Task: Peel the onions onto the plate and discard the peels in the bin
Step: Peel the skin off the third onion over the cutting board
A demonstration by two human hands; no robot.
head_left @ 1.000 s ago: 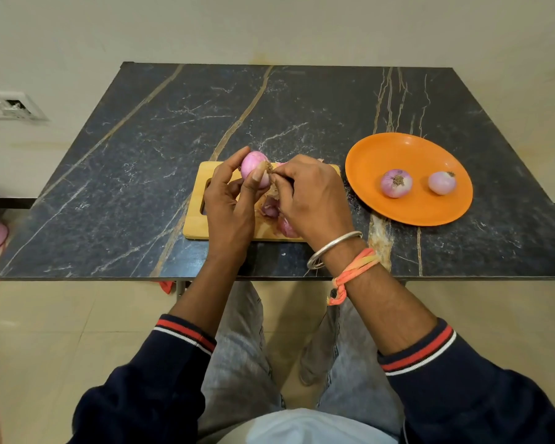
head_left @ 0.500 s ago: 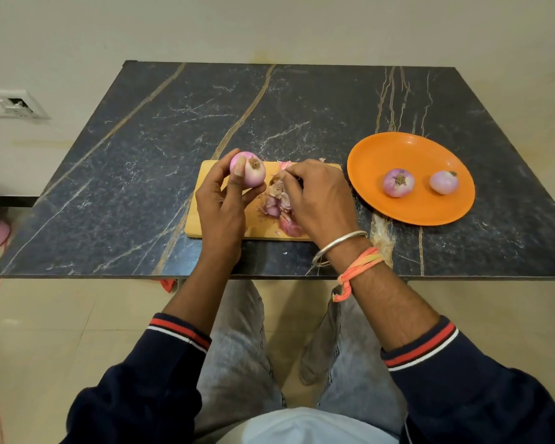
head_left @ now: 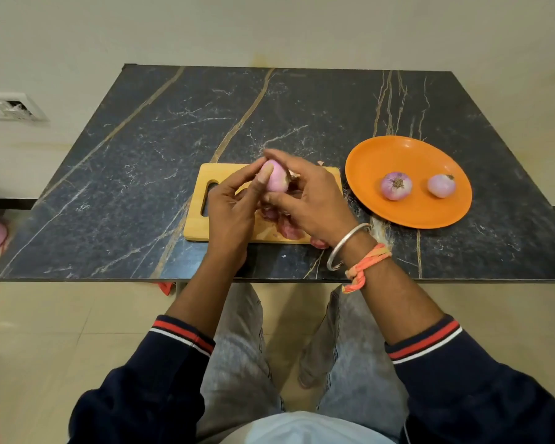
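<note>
while both hands meet over the wooden cutting board (head_left: pixel 199 233), the onion (head_left: pixel 277 182) sits between them, just above the board's far half. the left hand (head_left: pixel 233 206) cups it from the left with the thumb pressed against its near face, and the right hand (head_left: pixel 313 200) curls round it from the right. what shows of the onion is smooth and pale pink, so i judge this one nearly or wholly peeled, though its far side is hidden. loose peels (head_left: pixel 285 229) lie on the board under the right hand, one scrap just off its near right corner. two peeled onions (head_left: pixel 396 185) rest apart on the orange plate (head_left: pixel 398 149), right of the board on the dark marble table (head_left: pixel 141 161). the next move, as i see it, calls for one hand to carry the onion right onto a bare part of the plate, then for the peels to be gathered. no bin is in view.
</note>
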